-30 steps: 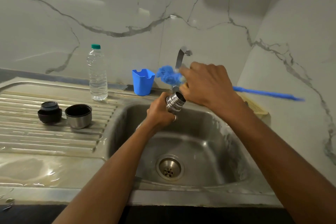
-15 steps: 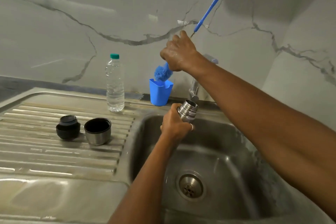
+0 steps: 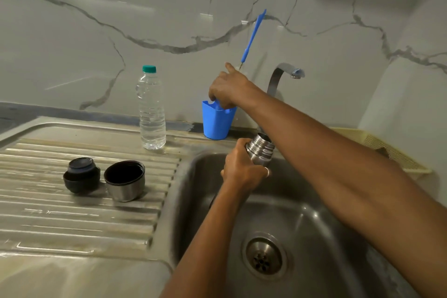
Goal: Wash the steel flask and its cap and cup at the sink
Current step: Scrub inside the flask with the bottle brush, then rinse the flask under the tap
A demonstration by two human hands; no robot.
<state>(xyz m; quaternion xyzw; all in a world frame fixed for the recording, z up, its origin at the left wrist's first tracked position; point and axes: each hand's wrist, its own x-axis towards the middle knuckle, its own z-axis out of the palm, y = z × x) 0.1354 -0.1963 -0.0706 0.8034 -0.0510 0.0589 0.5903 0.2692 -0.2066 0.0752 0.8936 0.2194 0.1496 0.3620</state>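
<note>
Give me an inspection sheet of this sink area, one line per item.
Surface: ribbed steel drainboard beside steel sink basin.
Job's things: open steel flask over basin; black round cap and steel cup side by side on drainboard.
Clutter: clear plastic water bottle, blue plastic holder.
Grips: left hand holds flask; right hand holds long blue bottle brush at the holder.
Cables: nothing seen.
Surroundings: curved steel tap, yellow mesh basket, veined marble wall.

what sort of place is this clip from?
Probably a home kitchen: a stainless steel sink with a ribbed drainboard, a tap at its back edge, and a marble-pattern wall behind.
</note>
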